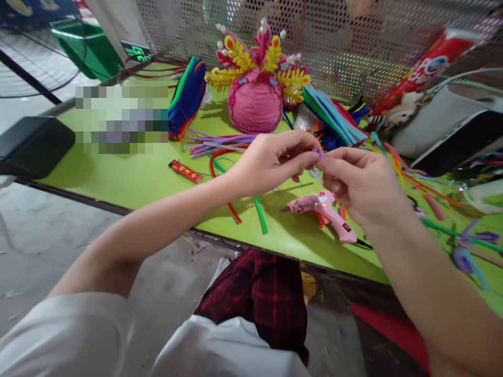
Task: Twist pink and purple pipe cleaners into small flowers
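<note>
Above the green tabletop, my left hand [277, 157] and my right hand [356, 180] meet fingertip to fingertip. Both pinch a small purple pipe cleaner piece [317, 153], whose shape is mostly covered by the fingers. Just below the hands lies a pink glue gun [324, 209], its nozzle pointing left. Purple and pink pipe cleaners [223, 142] lie in a loose bunch behind my left wrist. A green pipe cleaner [261, 214] and a red pipe cleaner [231, 207] stick out from under my left forearm.
A pink crown-like headpiece [255, 102] with yellow fronds and pearls stands at the back. Pipe cleaner bundles [187, 97] flank it. A red lighter [185, 171] lies left. At right are a red chip tube [428, 68], a pale bag [416, 115] and a dark phone-like slab [459, 144].
</note>
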A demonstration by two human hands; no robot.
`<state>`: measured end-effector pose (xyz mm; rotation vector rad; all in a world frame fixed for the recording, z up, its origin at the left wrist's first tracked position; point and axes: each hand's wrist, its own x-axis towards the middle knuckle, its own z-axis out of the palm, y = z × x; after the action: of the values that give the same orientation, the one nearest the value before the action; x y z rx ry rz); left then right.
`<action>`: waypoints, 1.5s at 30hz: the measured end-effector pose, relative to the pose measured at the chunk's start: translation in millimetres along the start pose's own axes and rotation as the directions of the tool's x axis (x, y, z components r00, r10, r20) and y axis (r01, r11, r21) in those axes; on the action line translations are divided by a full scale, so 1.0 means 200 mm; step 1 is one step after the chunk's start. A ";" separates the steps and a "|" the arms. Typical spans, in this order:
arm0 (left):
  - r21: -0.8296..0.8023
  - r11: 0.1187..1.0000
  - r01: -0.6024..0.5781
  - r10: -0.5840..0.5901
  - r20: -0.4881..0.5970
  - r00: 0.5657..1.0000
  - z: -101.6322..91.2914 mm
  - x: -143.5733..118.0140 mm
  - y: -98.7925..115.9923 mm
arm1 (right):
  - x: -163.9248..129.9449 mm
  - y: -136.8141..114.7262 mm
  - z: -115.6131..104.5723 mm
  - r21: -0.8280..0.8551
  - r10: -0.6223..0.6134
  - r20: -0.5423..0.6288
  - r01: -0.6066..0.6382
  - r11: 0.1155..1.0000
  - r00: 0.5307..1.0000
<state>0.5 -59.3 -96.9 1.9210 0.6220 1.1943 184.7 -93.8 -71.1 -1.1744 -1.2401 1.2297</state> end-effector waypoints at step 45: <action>-0.333 0.726 0.602 -0.359 0.563 0.744 -0.12 0.05 0.14 | -0.05 -0.35 -0.04 -0.414 -0.219 0.860 0.881 0.228 0.460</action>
<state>-16.7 -60.0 -63.1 1.3781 0.4614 0.4442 192.6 -103.6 -0.4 -0.6000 -2.7920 0.2397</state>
